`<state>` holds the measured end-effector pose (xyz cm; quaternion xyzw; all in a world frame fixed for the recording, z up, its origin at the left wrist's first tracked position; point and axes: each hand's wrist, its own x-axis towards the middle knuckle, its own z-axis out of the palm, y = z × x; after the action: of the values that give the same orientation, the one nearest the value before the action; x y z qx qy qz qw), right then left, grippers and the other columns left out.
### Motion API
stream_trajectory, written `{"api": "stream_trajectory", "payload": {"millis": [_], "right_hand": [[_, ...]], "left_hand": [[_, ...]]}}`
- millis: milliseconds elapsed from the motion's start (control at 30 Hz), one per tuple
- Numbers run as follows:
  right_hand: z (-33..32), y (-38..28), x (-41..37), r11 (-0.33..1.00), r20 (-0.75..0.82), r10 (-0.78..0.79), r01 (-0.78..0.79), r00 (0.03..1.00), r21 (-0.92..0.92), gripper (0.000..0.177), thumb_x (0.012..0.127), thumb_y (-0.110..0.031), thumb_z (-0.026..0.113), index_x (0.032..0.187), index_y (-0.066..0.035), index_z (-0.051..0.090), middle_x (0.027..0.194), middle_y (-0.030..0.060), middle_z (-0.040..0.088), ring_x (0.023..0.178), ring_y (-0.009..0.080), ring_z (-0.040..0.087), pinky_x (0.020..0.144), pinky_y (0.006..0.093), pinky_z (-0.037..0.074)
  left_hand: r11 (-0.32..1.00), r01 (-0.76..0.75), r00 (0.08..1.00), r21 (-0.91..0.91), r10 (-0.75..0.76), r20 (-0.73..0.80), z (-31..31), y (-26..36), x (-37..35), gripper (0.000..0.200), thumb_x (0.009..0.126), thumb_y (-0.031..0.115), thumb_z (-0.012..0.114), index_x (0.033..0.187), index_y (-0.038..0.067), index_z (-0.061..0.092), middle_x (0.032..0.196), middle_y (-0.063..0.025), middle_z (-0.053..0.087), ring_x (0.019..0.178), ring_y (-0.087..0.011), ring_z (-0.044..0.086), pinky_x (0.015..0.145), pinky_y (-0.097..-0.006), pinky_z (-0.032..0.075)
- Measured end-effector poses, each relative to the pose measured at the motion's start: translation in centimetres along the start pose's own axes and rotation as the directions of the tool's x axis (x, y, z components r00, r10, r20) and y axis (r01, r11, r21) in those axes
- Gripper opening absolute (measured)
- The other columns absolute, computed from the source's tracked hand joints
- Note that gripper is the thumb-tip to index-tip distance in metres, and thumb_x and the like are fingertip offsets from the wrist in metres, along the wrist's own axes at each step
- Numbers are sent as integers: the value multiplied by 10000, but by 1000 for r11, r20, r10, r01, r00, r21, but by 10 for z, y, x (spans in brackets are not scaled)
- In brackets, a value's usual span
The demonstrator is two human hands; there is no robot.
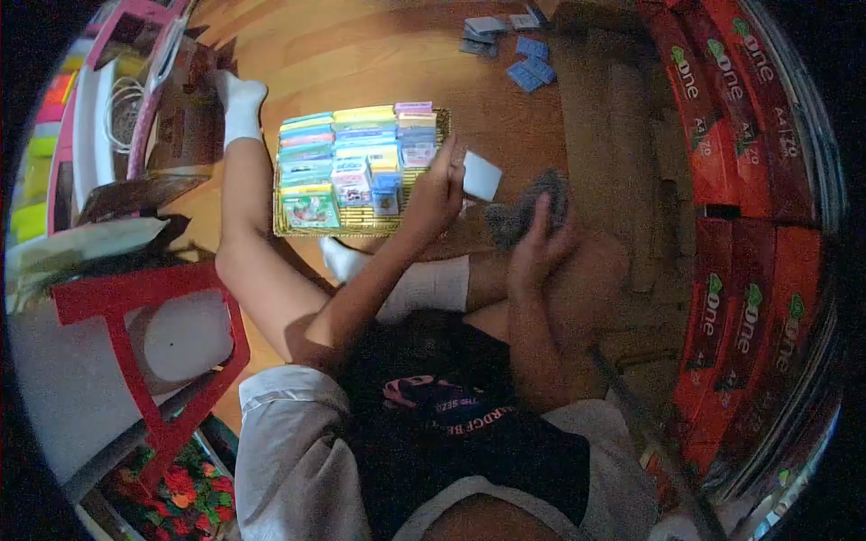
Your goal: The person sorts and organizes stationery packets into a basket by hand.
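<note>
I sit on a wooden floor with my legs out. My left hand (436, 191) pinches a single pale card (481, 175) and holds it just right of a woven basket (359, 219). The basket is filled with rows of colourful card packs (347, 158). My right hand (541, 236) grips a fanned stack of dark-backed cards (525, 209) above my knee, close to the left hand.
Several blue cards (516, 47) lie scattered on the floor at the far side. Red cartons marked "one" (740, 171) are stacked along the right. A red-framed stool (153, 334) and shelves with a cardboard box (185, 113) stand at the left.
</note>
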<state>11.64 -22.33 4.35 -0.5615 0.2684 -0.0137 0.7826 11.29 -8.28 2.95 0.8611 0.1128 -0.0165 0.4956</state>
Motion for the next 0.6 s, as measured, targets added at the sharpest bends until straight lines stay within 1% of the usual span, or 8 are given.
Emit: {"api": "stream_trajectory", "payload": {"millis": [67,133,200,233,333,400,467,600], "right_hand": [[4,5,-12,609,487,-511,698,708,-376,421,796,-344,503,1069,-24,474,1025,135,526,946,283,495,798,369,392],[13,19,-9,521,636,-468,773,613,-362,411,794,-338,508,1065,-30,481,1025,149,526,955,291,493,805,369,389],[15,30,-7,432,767,-400,841,502,-325,402,792,-332,514,1061,-35,488,1025,162,526,964,299,491,812,370,385],[14,33,-6,607,717,-310,710,625,-356,403,788,-334,521,1047,-26,496,1016,151,533,945,288,501,811,366,387],[8,37,-1,802,649,-98,446,755,-397,410,779,-338,539,1021,-8,508,986,123,548,899,264,517,800,355,396],[2,42,5,841,625,1,338,781,-422,416,774,-339,549,1009,2,512,966,107,556,872,250,524,791,349,403],[-1,46,11,881,448,31,187,894,-435,433,769,-376,543,997,-8,526,924,73,566,819,206,530,750,323,422],[-4,39,13,918,578,384,-365,720,-156,432,782,-423,506,995,-49,541,895,55,577,784,180,535,710,304,436]], "left_hand": [[999,-30,999,-22,31,26,-1,3,-33,606,762,37,450,1291,55,156,1001,-254,500,716,-336,564,644,-363,446],[997,-63,997,-52,65,43,0,0,-45,616,761,30,454,1295,54,148,1044,-242,488,753,-337,559,664,-356,440],[827,-554,810,-94,510,-290,3,-7,-48,589,802,49,428,1315,103,143,690,-119,531,553,-169,499,550,-287,407],[936,-282,958,-210,261,-121,-4,-7,-58,593,815,83,434,1315,88,115,1027,-195,495,718,-190,553,654,-293,426],[995,-51,999,-87,52,10,-16,-1,-74,592,829,112,433,1314,78,95,1183,-198,403,744,-199,559,681,-291,425],[980,-45,999,-192,46,-2,-14,-16,-81,581,838,129,430,1309,61,98,1115,-178,477,631,-187,542,632,-285,423],[954,-255,964,-158,238,-121,-19,-23,-89,614,831,61,419,1320,107,51,507,-84,443,449,-148,391,480,-277,338],[958,-111,993,-266,99,-57,-38,-16,-95,601,830,68,421,1317,82,69,539,-90,465,497,-146,427,526,-261,350]]}}
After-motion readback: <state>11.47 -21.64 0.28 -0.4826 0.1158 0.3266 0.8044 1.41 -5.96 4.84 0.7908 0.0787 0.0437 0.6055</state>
